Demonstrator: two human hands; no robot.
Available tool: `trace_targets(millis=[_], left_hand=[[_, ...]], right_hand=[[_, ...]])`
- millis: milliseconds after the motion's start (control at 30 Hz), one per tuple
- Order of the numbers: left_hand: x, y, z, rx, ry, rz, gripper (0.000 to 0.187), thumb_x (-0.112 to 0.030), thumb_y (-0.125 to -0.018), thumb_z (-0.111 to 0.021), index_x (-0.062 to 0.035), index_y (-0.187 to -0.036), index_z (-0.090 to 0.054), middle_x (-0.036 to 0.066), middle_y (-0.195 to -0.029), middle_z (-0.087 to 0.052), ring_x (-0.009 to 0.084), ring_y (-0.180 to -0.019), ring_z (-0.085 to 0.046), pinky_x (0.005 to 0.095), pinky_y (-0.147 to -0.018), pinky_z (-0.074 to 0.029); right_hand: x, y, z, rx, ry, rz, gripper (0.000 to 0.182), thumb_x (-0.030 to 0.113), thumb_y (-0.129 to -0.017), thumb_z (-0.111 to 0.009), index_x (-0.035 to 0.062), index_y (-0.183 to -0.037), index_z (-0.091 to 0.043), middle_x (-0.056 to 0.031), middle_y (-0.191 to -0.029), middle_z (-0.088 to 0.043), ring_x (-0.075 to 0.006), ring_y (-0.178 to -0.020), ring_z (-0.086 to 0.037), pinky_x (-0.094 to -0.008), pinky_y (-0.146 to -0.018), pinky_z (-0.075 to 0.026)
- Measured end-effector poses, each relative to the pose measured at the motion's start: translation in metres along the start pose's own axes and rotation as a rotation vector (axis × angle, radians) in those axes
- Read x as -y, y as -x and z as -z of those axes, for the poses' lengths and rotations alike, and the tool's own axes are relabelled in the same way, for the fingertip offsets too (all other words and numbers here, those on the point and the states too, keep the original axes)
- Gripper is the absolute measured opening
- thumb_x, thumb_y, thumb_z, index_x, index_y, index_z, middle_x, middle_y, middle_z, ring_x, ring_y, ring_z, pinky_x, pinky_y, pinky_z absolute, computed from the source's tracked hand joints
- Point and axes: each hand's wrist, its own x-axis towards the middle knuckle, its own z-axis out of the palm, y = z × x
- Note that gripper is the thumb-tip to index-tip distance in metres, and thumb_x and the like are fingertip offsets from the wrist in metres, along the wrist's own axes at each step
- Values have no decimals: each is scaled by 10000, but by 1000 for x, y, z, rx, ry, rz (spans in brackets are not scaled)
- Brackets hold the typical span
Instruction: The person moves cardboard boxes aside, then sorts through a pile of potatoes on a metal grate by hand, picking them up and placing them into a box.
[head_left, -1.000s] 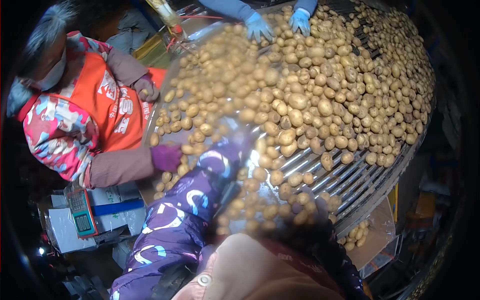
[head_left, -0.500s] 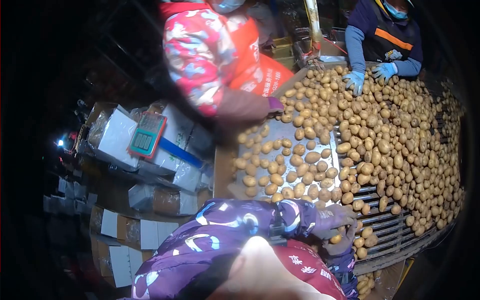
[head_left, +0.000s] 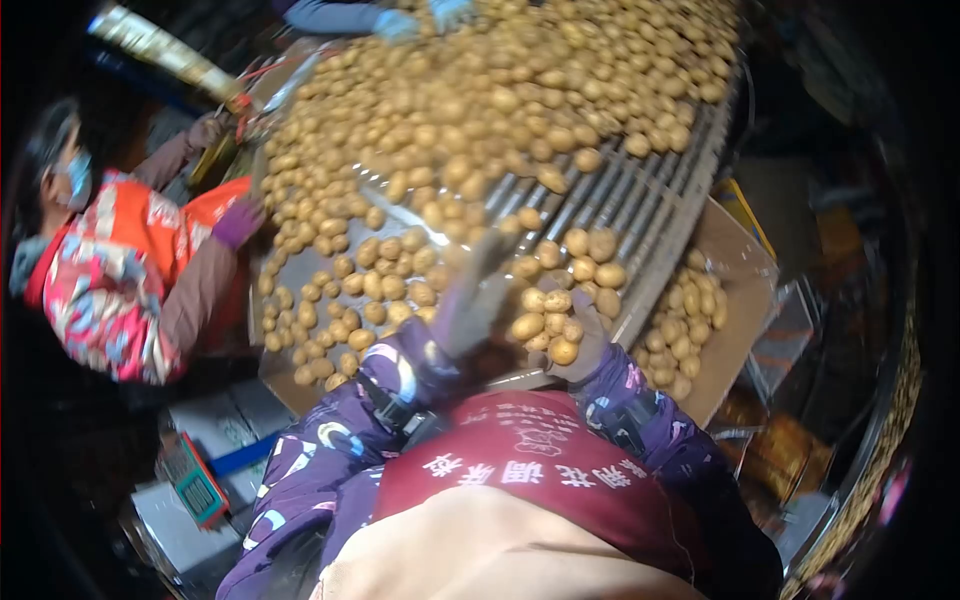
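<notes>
My left hand (head_left: 472, 305), in a grey-purple glove, is smeared by motion. It reaches forward over the near edge of the potatoes, fingers stretched out, and nothing shows in its grasp. My right hand (head_left: 590, 345), also gloved, curls around a small cluster of potatoes (head_left: 545, 325) close to my apron. Its fingers are partly hidden by them. Beyond both hands, loose potatoes (head_left: 480, 100) cover the sorting table. Several more lie on its smooth metal plate (head_left: 297, 270) to the left, and others rest on the metal bars (head_left: 640, 200).
A cardboard box (head_left: 740, 270) of potatoes stands to the right, below the table edge. At left, a co-worker (head_left: 120, 270) rests a purple-gloved hand by the table. Another person's blue gloves (head_left: 397, 25) touch the far potatoes. A red-green scale display (head_left: 195, 482) stands lower left.
My view has swung right, bringing the box of potatoes into sight. My hands, earlier close together around a potato, are now apart, and a cluster of potatoes is at my right hand.
</notes>
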Motion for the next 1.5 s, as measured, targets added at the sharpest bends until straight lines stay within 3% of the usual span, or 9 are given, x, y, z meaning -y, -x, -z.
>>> trace_targets(millis=[233, 600, 733, 867, 1000, 1100, 1200, 1367, 1500], left_hand=[[90, -16, 7, 170, -774, -361, 554, -153, -886, -679, -6, -1385, -488, 310, -1383, -505, 498, -1262, -511, 569, -1039, -446], [101, -6, 0, 384, -1075, -580, 426, -235, -992, -584, 33, -1320, -543, 326, -1404, -490, 500, -1311, -468, 546, -1089, -398], [104, -7, -3, 381, -1096, -574, 447, -259, -1000, -578, 39, -1330, -534, 320, -1438, -468, 491, -1335, -455, 543, -1107, -378], [105, -9, -2, 398, -1156, -573, 505, -277, -1000, -565, 30, -1395, -498, 319, -1468, -447, 490, -1359, -429, 550, -1123, -351], [107, -12, -2, 436, -1091, -580, 693, -349, -916, -665, 51, -1436, -442, 364, -1451, -431, 547, -1323, -424, 581, -1109, -351], [94, -8, -1, 518, -1152, -388, 806, -414, -862, -706, 31, -1466, -413, 343, -1514, -367, 539, -1387, -357, 572, -1145, -315], [94, 7, 14, 568, -1253, -196, 797, -483, -878, -671, -141, -1542, -393, 288, -1617, -239, 511, -1478, -236, 582, -1199, -201], [84, 45, 64, 501, -1198, -205, 617, -414, -909, -651, -207, -1470, -499, 223, -1577, -348, 448, -1443, -324, 628, -1143, -257], [65, 77, 107, 470, -1210, -162, 563, -367, -917, -657, -198, -1439, -532, 147, -1550, -397, 448, -1459, -287, 623, -1132, -294]], right_hand=[[-8, 83, 30, -100, 60, 314, 133, 231, -918, -568, 122, -988, -541, -5, -964, -507, -130, -750, -465, -234, -567, -413], [-188, 376, 43, -815, -142, 1068, 264, 308, -944, -626, 72, -1027, -542, -54, -969, -512, -170, -814, -486, -275, -622, -431], [-278, 463, 99, -947, 329, 1466, 252, 279, -933, -642, 74, -1044, -547, -47, -946, -494, -178, -847, -491, -295, -681, -449], [-329, 521, 136, -2010, 1291, 934, 351, 300, -905, -690, 49, -1099, -541, -78, -975, -491, -219, -882, -508, -328, -754, -473], [-313, 514, 123, -2159, 1477, 730, 418, 318, -934, -661, 9, -1184, -533, -124, -1101, -530, -265, -996, -533, -407, -895, -463], [-253, 486, 169, -2324, 970, 882, 437, 297, -985, -592, -17, -1279, -516, -143, -1245, -528, -270, -1153, -507, -411, -1027, -400], [-151, 416, 176, -2109, 971, 1039, 465, 276, -1036, -523, -42, -1374, -499, -163, -1390, -526, -275, -1310, -482, -415, -1160, -336], [3, 232, 73, -1355, 2136, 1044, 447, 205, -963, -638, 38, -1370, -561, -194, -1417, -535, -372, -1318, -511, -442, -1098, -418], [49, 86, 33, -1085, 2273, 601, 629, 392, -924, -651, 104, -1463, -502, -203, -1512, -448, -423, -1432, -350, -532, -1190, -249]])
